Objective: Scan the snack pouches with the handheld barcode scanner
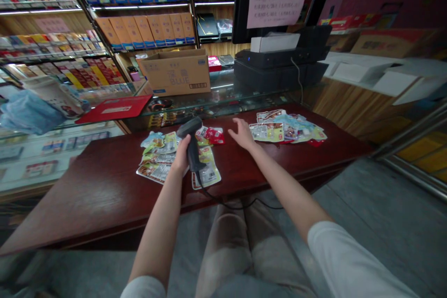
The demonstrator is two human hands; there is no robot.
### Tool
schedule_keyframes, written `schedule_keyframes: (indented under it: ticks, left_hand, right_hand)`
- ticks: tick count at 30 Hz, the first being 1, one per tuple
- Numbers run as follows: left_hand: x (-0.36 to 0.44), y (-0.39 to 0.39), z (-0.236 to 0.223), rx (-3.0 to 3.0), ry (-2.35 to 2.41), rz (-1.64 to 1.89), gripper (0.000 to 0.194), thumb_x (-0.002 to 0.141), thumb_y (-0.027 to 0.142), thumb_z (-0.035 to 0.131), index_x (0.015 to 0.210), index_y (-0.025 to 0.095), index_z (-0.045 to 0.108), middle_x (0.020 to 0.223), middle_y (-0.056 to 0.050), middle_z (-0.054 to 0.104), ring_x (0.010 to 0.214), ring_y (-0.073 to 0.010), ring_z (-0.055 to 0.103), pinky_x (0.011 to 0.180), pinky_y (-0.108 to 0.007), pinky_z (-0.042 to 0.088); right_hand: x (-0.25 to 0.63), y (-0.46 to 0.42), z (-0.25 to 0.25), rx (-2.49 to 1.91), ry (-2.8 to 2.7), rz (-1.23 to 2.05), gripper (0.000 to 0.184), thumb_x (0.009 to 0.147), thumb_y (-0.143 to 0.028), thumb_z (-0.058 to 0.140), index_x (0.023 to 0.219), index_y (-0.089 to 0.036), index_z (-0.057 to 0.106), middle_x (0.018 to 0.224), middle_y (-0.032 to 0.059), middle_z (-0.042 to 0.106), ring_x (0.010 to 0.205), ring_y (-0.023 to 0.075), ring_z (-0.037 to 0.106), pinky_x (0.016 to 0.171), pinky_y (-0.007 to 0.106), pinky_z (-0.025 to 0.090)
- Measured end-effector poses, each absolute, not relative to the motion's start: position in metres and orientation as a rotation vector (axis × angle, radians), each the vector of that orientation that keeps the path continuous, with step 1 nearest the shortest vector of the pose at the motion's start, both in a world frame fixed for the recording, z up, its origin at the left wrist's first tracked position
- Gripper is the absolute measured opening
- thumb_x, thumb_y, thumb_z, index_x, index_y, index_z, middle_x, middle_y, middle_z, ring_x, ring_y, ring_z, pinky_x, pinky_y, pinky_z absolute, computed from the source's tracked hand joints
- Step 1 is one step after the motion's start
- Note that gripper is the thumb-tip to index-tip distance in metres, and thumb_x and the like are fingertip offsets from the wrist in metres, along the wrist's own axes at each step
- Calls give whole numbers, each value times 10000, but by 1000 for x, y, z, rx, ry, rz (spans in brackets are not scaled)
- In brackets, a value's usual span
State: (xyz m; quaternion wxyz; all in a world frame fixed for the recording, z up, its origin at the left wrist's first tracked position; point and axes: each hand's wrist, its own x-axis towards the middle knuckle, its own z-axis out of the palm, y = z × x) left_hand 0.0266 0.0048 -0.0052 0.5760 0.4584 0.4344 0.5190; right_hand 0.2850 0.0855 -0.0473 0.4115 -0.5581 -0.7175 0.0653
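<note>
A black corded barcode scanner [193,146] is gripped upright in my left hand [181,156], its head pointing away over the table. Under and around that hand lies a loose pile of snack packets [157,158], with a separate packet [209,172] to the right of the scanner handle. Just beyond it rests a small red packet [214,135]. My right hand [243,135] holds nothing and its fingers are apart, above the table at the left edge of a second pile of snack packets [296,128].
The dark red table [101,195] backs onto a glass counter [223,98]. On the counter stand a cardboard box [174,74], a red folder [115,108] and a black register unit [275,70] below a monitor. The scanner's cable [237,207] hangs over the front edge.
</note>
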Motion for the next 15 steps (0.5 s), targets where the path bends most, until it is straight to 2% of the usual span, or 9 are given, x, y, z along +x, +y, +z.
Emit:
schedule_keyframes:
  ticks: [4, 7, 9, 11, 15]
  left_hand:
    - [25, 4, -8, 1036, 1012, 1246, 640, 707, 734, 608, 942, 140, 612, 522, 34, 544, 402, -107, 499, 390, -228, 378]
    - [24, 4, -10, 1009, 1028, 1253, 615, 701, 724, 627, 911, 147, 600, 537, 35, 553, 409, -104, 513, 396, -229, 395]
    - [25, 5, -10, 996, 1021, 1262, 600, 691, 718, 641, 888, 153, 590, 542, 36, 555, 417, -103, 520, 403, -229, 407]
    - [25, 5, -10, 996, 1023, 1260, 592, 692, 716, 642, 876, 156, 590, 539, 35, 556, 416, -104, 521, 402, -229, 409]
    - [24, 5, -9, 1037, 1038, 1236, 593, 720, 719, 612, 900, 155, 609, 536, 27, 567, 406, -107, 513, 396, -233, 405]
  right_hand:
    - [231, 106, -51, -1470, -1998, 426, 587, 822, -412, 711, 1331, -172, 546, 1283, 167, 632, 1184, 320, 590, 1053, 470, 410]
    - [214, 109, -54, -1555, -2002, 429, 624, 786, -482, 755, 1291, -159, 580, 1287, 185, 622, 1209, 361, 562, 1053, 494, 379]
    - [214, 108, -56, -1601, -1992, 397, 579, 776, -504, 758, 1220, -161, 616, 1254, 191, 624, 1213, 375, 545, 1038, 500, 382]
    - [220, 108, -58, -1619, -1988, 355, 529, 754, -498, 775, 1146, -174, 633, 1198, 177, 637, 1186, 361, 555, 1019, 488, 398]
    - [238, 109, -57, -1538, -1870, 382, 422, 702, -339, 815, 1048, -206, 612, 1053, 91, 686, 1026, 282, 630, 955, 430, 450]
